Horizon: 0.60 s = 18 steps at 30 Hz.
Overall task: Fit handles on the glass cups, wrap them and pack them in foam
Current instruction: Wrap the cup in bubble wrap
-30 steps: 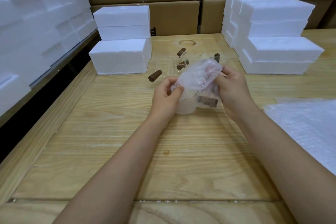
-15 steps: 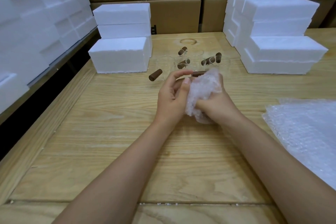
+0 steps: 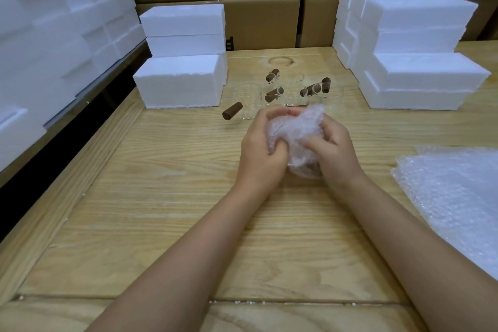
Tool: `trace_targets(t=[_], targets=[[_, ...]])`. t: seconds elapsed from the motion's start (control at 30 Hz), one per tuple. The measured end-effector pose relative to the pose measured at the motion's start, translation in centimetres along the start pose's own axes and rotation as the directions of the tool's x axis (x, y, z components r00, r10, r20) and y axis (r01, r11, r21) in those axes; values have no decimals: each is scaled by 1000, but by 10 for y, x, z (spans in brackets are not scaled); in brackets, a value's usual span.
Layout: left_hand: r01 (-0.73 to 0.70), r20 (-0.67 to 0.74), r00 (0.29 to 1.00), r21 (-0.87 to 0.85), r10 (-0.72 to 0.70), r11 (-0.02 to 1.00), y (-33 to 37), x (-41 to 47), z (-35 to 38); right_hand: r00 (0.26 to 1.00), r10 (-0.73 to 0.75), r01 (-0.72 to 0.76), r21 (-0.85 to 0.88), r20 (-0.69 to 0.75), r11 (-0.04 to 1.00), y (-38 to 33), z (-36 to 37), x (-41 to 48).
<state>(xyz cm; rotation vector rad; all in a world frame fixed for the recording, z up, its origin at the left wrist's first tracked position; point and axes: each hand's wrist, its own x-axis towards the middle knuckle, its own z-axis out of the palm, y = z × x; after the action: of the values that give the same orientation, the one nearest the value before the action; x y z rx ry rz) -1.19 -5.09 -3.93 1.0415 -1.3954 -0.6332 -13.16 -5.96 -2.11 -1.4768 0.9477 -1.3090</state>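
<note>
One broad bench of pale wood [image 3: 161, 210] carries everything in front of us. Brown cardboard boxes [image 3: 256, 16] are stacked along its far edge. A wall of white foam blocks [image 3: 54, 35] rises on the left, off the bench. On the bench, a stack of white rectangular foam blocks [image 3: 183, 62] sits at the far left and a bigger stack of the same blocks [image 3: 409, 48] at the far right. A pile of clear bubble-wrap sheets [image 3: 458, 197] lies flat near the right edge.

Our forearms reach to the middle of the bench. There our left hand [image 3: 262, 151] and right hand [image 3: 334, 151] meet around a crumpled bundle of clear bubble wrap [image 3: 296, 132]. Both hands grip it, the left with fingers curled over its top and left side, the right with thumb and fingers pressed into its right side. The wrap hides what is inside; only a dim brownish patch shows low down.

Just beyond the bundle, between the two foam stacks, stand several clear glass cups [image 3: 246, 100], some with short brown cylindrical handles [image 3: 273, 94]. One loose brown handle [image 3: 232, 111] lies on the wood just left of them.
</note>
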Motion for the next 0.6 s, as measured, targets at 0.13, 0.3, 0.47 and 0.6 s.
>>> trace_targets(t=[0.13,0.3,0.47,0.6], targets=[[1,-44,999,5,-1,1000,-8,2,-2,993,43,-70,251,110,965,-2,-1,0],[43,17,999,-61,-42,997,-5,2,-4,994,-35,47,-113,105,992,-1,2,-1],[-57,145,987,-115,74,992,0,-1,-2,989,-77,25,-369,-127,929,0,3,1],[-27,124,992,-46,33,999,0,-2,3,972,-192,95,-521,-134,848,-1,6,-1]])
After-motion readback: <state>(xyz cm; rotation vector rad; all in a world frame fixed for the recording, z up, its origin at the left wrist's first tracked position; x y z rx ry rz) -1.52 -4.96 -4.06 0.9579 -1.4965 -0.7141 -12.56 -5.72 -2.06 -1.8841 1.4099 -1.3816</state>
